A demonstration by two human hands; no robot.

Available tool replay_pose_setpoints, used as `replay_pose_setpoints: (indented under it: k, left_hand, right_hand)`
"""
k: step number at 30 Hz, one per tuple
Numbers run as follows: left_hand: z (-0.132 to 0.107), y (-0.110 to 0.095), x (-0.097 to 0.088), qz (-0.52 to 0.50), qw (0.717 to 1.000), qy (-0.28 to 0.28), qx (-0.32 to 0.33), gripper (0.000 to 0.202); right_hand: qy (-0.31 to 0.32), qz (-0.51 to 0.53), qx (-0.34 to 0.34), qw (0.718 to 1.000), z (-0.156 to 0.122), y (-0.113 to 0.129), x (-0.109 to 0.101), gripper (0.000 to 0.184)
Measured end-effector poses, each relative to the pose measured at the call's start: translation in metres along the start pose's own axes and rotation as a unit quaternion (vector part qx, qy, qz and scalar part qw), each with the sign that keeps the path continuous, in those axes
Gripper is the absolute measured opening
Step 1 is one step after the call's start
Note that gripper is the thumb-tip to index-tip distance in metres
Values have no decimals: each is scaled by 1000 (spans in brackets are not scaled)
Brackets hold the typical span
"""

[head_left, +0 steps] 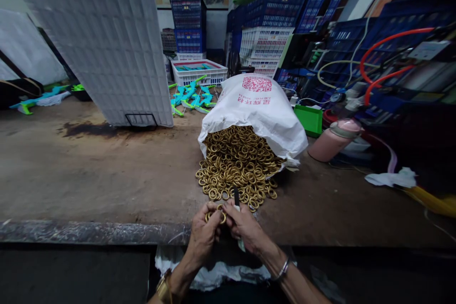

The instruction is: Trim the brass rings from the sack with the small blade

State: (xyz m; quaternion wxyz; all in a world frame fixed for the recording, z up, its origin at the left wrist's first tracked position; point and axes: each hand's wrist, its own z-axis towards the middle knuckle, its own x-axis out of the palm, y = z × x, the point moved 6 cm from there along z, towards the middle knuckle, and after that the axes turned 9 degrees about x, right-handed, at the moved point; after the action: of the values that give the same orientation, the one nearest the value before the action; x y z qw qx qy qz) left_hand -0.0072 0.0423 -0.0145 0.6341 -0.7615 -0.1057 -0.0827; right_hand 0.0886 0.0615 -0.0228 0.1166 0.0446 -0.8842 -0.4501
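My left hand (204, 233) is closed round a few brass rings (218, 216) at the near edge of the workbench. My right hand (245, 228) is closed on a small dark-tipped tool (236, 198) that stands up beside those rings. The two hands touch over the bench edge. Just beyond them a heap of gold-coloured rings (238, 161) spills from the open mouth of a white sack (257, 104) lying on its side, printed with red characters and a QR code.
A brown workbench (89, 171) stretches left. A white gridded panel (103, 42) stands at the back left, teal plastic parts (192, 97) and a white crate (200, 72) behind it. A pink bottle (331, 140), green box (309, 118), hoses and blue crates crowd the right.
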Motion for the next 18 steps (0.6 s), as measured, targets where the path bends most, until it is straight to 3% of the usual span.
replay_pose_setpoints:
  k: [3, 10, 18]
  left_hand:
    - [1, 3, 0, -49, 998, 29, -27, 27]
    - [1, 6, 0, -104, 991, 53, -68, 27]
    - [3, 7, 0, -47, 997, 42, -44, 30]
  right_hand:
    - [-23, -101, -75, 992, 0, 10, -6, 26]
    - [-25, -300, -227, 926, -15, 37, -4, 22]
    - [-26, -237, -172, 956, -4, 32, -10, 21]
